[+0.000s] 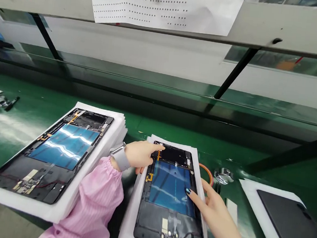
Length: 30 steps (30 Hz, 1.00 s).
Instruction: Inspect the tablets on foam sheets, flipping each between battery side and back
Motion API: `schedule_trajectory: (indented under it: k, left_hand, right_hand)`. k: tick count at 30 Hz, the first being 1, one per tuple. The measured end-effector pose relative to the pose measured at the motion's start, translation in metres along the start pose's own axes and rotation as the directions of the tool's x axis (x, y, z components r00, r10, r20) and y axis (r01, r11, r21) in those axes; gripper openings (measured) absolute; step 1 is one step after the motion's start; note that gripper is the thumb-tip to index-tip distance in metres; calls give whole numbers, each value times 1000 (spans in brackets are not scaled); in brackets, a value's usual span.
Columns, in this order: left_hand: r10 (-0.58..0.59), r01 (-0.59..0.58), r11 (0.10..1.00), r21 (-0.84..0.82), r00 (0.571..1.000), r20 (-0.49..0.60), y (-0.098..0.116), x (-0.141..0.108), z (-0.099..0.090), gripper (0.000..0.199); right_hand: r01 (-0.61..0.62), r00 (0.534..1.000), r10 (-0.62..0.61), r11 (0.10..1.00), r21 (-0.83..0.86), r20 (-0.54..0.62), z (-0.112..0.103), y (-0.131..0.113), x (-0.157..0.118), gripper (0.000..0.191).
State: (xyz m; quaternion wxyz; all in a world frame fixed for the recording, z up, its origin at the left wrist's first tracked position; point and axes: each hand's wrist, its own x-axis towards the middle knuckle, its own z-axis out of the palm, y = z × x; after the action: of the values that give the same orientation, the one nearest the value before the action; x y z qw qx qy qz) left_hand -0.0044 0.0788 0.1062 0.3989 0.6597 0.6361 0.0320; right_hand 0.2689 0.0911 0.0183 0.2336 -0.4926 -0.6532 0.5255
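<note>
An opened black tablet housing [151, 223] with a blue-filmed battery [169, 183] lies on a stack of white sheets [132, 213] in front of me. My left hand [139, 154], below a grey watch and pink sleeve, touches its upper left corner with the index finger stretched out and the other fingers curled under. My right hand [211, 206] rests at its right edge, thumb on the blue film, the other fingers at the side of the stack. A second opened housing [60, 150] lies on another stack to the left.
A black panel [291, 225] lies on white sheets at the right. A metal round item [224, 176] and an orange cable [206, 171] sit behind my right hand. Small tools [1, 102] lie far left. A beam [296, 31] with a paper sheet [163, 7] crosses above the green table [93, 97].
</note>
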Motion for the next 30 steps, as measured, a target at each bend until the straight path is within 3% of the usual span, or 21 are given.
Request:
schedule_trajectory:
  k: [3,6,8,10,12,14,17,20,25,30]
  left_hand:
    - [-33,33,999,6,999,16,-3,3,0,82]
    - [0,0,1000,7,1000,-27,-4,5,-1,77]
    - [61,-61,998,9,990,-129,-4,6,-2,67]
    - [141,-147,989,-4,953,-267,-3,5,-3,55]
    - [222,-267,962,-64,894,-389,0,3,-5,48]
    - [275,-386,909,-157,838,-471,3,-2,-6,41]
    - [301,-500,809,-307,803,-515,9,-10,-7,32]
    - [325,-575,715,-398,778,-538,11,-16,-7,27]
    - [351,-686,567,-456,702,-620,8,-20,-4,23]
    - [337,-720,433,-542,687,-644,6,-20,-2,20]
  right_hand:
    - [40,998,-43,996,-77,-39,5,5,2,53]
    - [54,998,-55,993,-109,-6,3,3,0,54]
    - [16,1000,-18,994,-112,-16,-8,5,-1,58]
    - [-10,984,-30,976,-218,-178,-25,11,2,59]
    - [-41,898,-154,903,-427,-413,-45,21,8,55]
    - [-85,804,-275,825,-559,-527,-63,33,17,55]
    - [-83,773,-363,756,-650,-521,-75,49,28,59]
    - [-67,795,-390,705,-706,-465,-70,61,35,56]
    - [-39,819,-401,674,-737,-410,-63,71,39,51]
    - [43,823,-441,678,-734,-359,-85,90,37,59]
